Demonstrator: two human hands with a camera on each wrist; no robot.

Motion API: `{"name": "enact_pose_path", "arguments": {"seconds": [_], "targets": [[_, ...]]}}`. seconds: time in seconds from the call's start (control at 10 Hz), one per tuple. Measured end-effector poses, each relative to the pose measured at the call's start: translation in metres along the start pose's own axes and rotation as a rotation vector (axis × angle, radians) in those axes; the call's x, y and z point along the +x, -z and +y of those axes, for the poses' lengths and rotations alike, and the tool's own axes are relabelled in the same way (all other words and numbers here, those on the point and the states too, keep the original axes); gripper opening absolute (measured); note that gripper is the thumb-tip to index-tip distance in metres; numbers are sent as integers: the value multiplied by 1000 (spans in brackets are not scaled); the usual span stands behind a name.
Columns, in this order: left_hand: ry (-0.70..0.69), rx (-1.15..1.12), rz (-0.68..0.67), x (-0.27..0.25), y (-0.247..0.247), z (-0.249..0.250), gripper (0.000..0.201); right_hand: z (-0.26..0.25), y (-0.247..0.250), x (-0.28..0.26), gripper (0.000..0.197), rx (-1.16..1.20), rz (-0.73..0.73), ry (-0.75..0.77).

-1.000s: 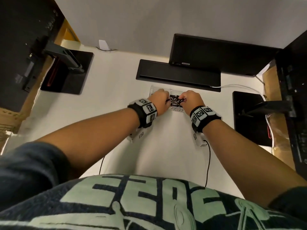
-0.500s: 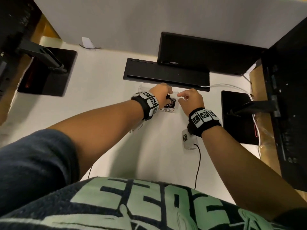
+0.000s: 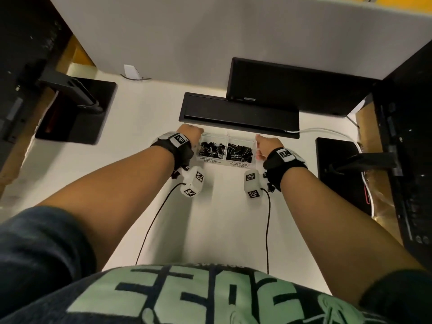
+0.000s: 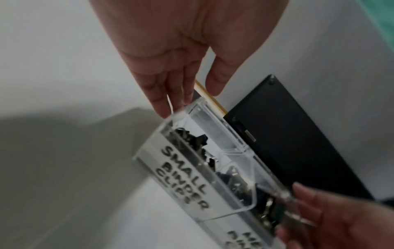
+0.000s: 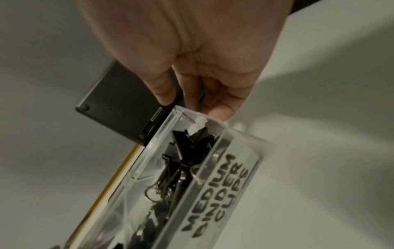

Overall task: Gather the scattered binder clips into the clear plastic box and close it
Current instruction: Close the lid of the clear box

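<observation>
A clear plastic box [image 3: 240,163] lies on the white desk, just in front of a black slab. Its left compartment, labelled small, holds small black binder clips [image 3: 211,149]; the right one, labelled medium, holds larger clips [image 3: 239,152]. My left hand [image 3: 190,134] is at the box's left end, straight fingertips [image 4: 168,107] touching the near corner of the box [image 4: 215,128], thumb off it. My right hand [image 3: 264,146] is at the right end. Its thumb and curled fingers [image 5: 219,112] bracket that end of the box [image 5: 238,168]. Whether the lid is down I cannot tell.
A black slab [image 3: 238,115] lies right behind the box, with a dark monitor [image 3: 292,87] beyond it. Black stand bases sit at the left [image 3: 77,113] and right [image 3: 336,164]. A white cable [image 3: 322,130] runs at the right. Bare desk lies between my forearms.
Both hands were together over the middle of the box. They have moved apart to its two ends, uncovering the clips inside.
</observation>
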State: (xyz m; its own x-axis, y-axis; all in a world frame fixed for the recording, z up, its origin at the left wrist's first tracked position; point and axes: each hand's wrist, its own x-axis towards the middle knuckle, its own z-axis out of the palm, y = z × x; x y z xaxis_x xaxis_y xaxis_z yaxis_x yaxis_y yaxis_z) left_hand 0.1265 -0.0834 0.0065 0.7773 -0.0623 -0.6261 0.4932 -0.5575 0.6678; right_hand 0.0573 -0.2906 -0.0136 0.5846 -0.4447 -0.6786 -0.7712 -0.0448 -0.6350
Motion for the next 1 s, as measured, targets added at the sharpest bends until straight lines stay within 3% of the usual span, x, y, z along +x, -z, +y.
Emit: {"name": "enact_pose_path", "arguments": {"seconds": [0.1, 0.2, 0.3, 0.4, 0.5, 0.7, 1.0], "targets": [[51, -193, -43, -3, -1, 6, 40, 2, 4, -4, 20, 164, -54, -7], [98, -374, -82, -7, 3, 10, 36, -2, 9, -10, 19, 305, -80, -48], [91, -446, -89, -9, 7, 8, 33, -2, 11, -14, 30, 335, -113, -9], [32, -422, -99, -13, 8, 0, 36, 3, 11, -24, 35, 293, -96, 33], [-18, -380, -45, -17, 5, -15, 21, 16, 8, -34, 31, 180, -77, 116], [-193, -143, 32, -20, -5, -43, 31, 41, -5, -37, 20, -49, 24, 336], [-305, 181, -24, -29, -1, -31, 45, 34, -6, -45, 16, -201, 92, 343]]}}
